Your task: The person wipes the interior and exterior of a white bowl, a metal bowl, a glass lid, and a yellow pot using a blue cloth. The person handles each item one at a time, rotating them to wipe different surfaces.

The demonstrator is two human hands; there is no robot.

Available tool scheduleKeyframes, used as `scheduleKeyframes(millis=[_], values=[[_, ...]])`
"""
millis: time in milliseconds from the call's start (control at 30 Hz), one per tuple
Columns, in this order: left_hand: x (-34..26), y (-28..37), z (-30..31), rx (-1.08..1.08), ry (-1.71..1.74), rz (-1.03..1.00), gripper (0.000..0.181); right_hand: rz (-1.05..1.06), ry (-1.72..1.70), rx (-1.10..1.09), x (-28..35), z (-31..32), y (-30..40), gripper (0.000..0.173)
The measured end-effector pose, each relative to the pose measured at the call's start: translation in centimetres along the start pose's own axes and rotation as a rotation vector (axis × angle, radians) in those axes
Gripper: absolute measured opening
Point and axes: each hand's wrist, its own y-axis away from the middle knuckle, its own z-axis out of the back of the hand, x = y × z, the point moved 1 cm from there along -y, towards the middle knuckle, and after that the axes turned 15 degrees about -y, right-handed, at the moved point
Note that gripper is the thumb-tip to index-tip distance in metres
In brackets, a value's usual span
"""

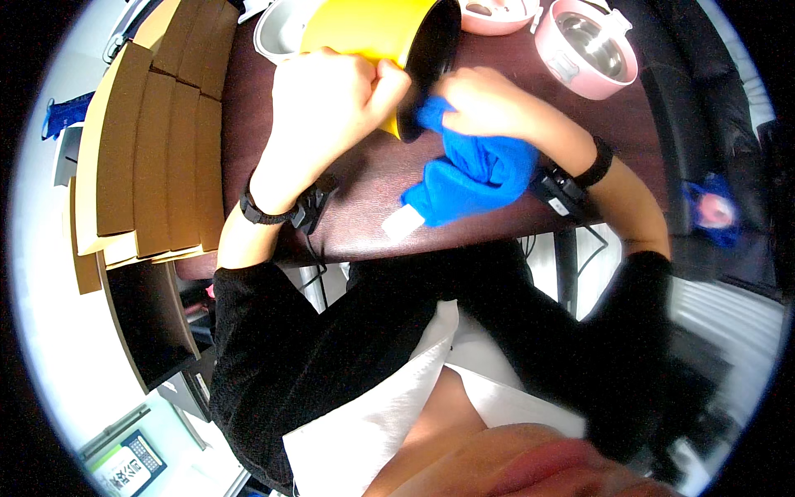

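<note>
A yellow round vessel with a dark inside [366, 28] lies tilted on its side at the top of the view, its opening facing right. My left hand [338, 109] is closed on its near side, around the rim. In my right hand [475, 102] is a bunched blue cloth [481, 180] with a white tag, and part of the cloth is at the vessel's dark opening. The rest of the cloth hangs down over the dark red table [360, 217]. The fingertips of my right hand are blurred and partly hidden.
A pink container with a metal inside [587, 53] stands at the upper right, near a pink lid-like piece [497, 15]. Behind the yellow vessel is a silvery round pot [279, 31]. Stacked cardboard boxes [149, 161] line the left side. Cables hang below the table edge.
</note>
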Motion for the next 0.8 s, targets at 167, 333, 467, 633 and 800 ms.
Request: scheduleKeyframes(millis=[167,333,467,633,800], values=[[0.0,0.2,-0.2,-0.009,-0.056,0.008,0.044,0.113,-0.476,-0.021,2.3,-0.6,0.8,0.025],[0.2,-0.1,-0.5,-0.037,-0.049,-0.008,0.039,0.004,-1.212,-0.072,4.0,1.0,1.5,0.017],[0.5,-0.2,-0.2,0.031,-0.026,-0.075,0.040,-0.164,-1.727,-0.193,3.6,3.1,1.8,0.017],[1.0,0.7,0.3,0.054,-0.029,-0.133,0.041,-0.036,-1.827,-0.323,0.0,6.0,1.0,0.022],[0.5,0.5,0.8,0.090,-0.001,-0.085,0.045,-0.106,-1.918,-0.487,-4.2,3.5,-1.4,0.019]])
